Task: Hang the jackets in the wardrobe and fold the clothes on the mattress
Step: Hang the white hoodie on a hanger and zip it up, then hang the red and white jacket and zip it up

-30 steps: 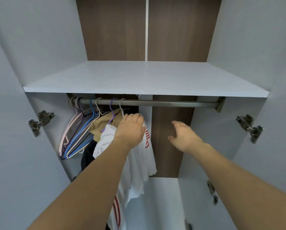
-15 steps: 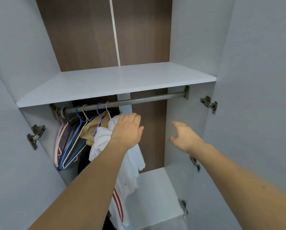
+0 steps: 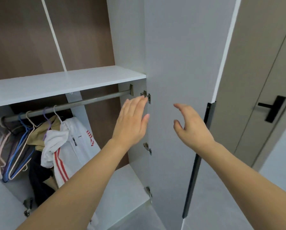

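Your left hand (image 3: 132, 123) flat and empty before the door (image 3: 180, 80) hinge, your right hand (image 3: 191, 126) loosely spread, empty, near the door, white jacket (image 3: 76, 146) hanging on the rail (image 3: 89, 101) far left

A: Any legible text in the wardrobe view?

B: None readable; the white jacket (image 3: 76, 140), hanging at the left of the rail, carries a small dark mark on its chest, too small and blurred to make out as letters; red stripes beside it are pattern only, not characters.

A: Hinges, door, handle at the far right?

B: No labels, numbers or brand marks can be read on any of them; entry closed with zero legible signs.
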